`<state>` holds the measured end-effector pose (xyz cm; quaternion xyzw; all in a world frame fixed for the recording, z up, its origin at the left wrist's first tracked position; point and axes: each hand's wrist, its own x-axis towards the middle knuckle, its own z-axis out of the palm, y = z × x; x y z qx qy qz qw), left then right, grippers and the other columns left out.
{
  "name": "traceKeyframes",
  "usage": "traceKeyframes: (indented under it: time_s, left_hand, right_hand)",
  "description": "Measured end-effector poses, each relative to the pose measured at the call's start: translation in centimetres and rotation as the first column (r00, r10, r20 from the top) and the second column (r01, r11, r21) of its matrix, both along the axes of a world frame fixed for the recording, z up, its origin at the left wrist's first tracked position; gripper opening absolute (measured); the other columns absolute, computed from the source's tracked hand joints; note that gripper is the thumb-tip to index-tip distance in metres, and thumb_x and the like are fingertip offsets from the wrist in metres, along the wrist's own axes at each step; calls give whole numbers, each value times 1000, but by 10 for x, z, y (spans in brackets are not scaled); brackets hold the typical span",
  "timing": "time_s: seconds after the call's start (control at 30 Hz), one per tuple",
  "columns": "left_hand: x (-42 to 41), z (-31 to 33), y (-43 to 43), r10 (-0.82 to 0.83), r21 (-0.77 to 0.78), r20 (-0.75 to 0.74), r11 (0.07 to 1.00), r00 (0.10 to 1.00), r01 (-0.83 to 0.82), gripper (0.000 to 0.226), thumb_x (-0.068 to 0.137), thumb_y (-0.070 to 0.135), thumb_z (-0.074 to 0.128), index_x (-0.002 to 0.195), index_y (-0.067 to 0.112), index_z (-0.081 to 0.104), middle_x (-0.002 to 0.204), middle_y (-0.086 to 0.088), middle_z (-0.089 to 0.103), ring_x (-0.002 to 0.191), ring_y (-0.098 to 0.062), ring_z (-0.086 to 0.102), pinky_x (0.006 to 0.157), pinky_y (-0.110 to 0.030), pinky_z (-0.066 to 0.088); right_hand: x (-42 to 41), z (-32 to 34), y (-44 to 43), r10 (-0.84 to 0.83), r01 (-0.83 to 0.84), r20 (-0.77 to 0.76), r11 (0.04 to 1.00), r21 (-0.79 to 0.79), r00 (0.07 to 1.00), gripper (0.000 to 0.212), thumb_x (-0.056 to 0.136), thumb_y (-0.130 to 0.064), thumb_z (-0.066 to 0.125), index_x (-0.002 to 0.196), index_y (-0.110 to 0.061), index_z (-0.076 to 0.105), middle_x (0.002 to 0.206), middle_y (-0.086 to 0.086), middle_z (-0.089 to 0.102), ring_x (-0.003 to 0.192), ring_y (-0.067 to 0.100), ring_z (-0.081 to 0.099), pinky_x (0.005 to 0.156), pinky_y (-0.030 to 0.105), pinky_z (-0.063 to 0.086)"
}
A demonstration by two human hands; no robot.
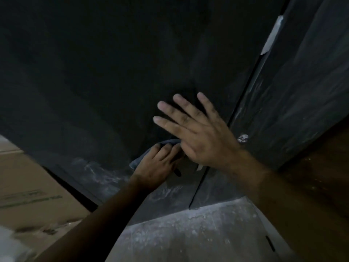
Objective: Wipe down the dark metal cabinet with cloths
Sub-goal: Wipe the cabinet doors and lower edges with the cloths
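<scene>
The dark metal cabinet (94, 72) fills most of the view, and both bare forearms are stretched out to its front. The right hand (200, 133) is laid flat on the door panel, just left of the vertical seam (245, 95). Its fingers (170, 110) are straight, spread and released, and nothing is held in them. The left hand (156, 163) is set lower, partly tucked beneath the right palm. Its fingers (166, 148) are bent over a crumpled blue-grey cloth (137, 161), which is gripped and pressed against the cabinet's lower front.

Green printing (32, 199) is seen on the tan cardboard box (28, 176) at the lower left, but it is too blurred to be read.

The cabinet's panels are matt black and are streaked with pale dust, most thickly near the bottom edge and on the right-hand door. A grey, heavily dusted ledge (188, 233) is seen at the cabinet's foot. A pale narrow strip (272, 35) is fixed along the upper part of the seam. A small whitish blob (243, 138) is stuck beside the right wrist, and a scrap of pale tape (200, 167) is seen under the right palm.
</scene>
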<state>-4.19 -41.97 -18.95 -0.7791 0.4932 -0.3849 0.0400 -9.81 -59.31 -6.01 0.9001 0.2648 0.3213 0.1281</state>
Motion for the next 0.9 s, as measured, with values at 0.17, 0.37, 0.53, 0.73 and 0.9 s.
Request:
traceKeyframes:
  time_s: [0.17, 0.37, 0.53, 0.73, 0.9]
  left_hand:
    - [-3, -6, 62, 124, -169, -27, 977, 992, -127, 48, 92, 18, 49, 140, 18, 44, 131, -11, 43, 103, -31, 46, 90, -42, 37]
    - [-16, -8, 130, 322, -328, -195, 869, 926, -371, 54, 92, 17, 53, 145, 21, 43, 128, -13, 42, 109, -33, 48, 93, -41, 38]
    - [-30, 3, 158, 148, -554, -654, 575, 742, -603, 14, 86, 67, 62, 99, 61, 63, 109, 15, 69, 108, -17, 64, 100, -51, 50]
    - [-38, -13, 158, -137, -667, -737, 305, 662, -679, 18, 95, 45, 63, 78, 42, 59, 80, 12, 61, 73, -8, 58, 72, -40, 49]
    - [-36, -14, 168, -271, -661, -745, 173, 610, -731, 36, 90, 59, 58, 119, 39, 61, 116, 6, 55, 103, -11, 52, 97, -30, 47]
  right_hand:
    - [11, -9, 31, 47, -49, 32, 997, 61, 998, 66, 89, -19, 49, 154, -22, 37, 161, 3, 32, 150, 25, 25, 119, 61, 17]
    - [24, -23, 69, 123, -128, 76, 990, 51, 989, 68, 87, -14, 50, 154, -21, 38, 161, 1, 30, 150, 22, 23, 120, 59, 14]
    - [34, -34, 94, 121, -121, 88, 993, 1, 989, 69, 88, -15, 50, 155, -23, 35, 162, -1, 28, 151, 21, 23, 118, 66, 5]
    - [40, -47, 111, 1, 3, 79, 999, -44, 997, 76, 90, -24, 49, 160, -23, 19, 166, -3, 14, 153, 19, 10, 114, 69, -8]
    - [43, -53, 114, -36, 46, 130, 996, -74, 991, 80, 89, -24, 51, 160, -19, 15, 166, 0, 6, 152, 23, -1, 113, 69, -10]
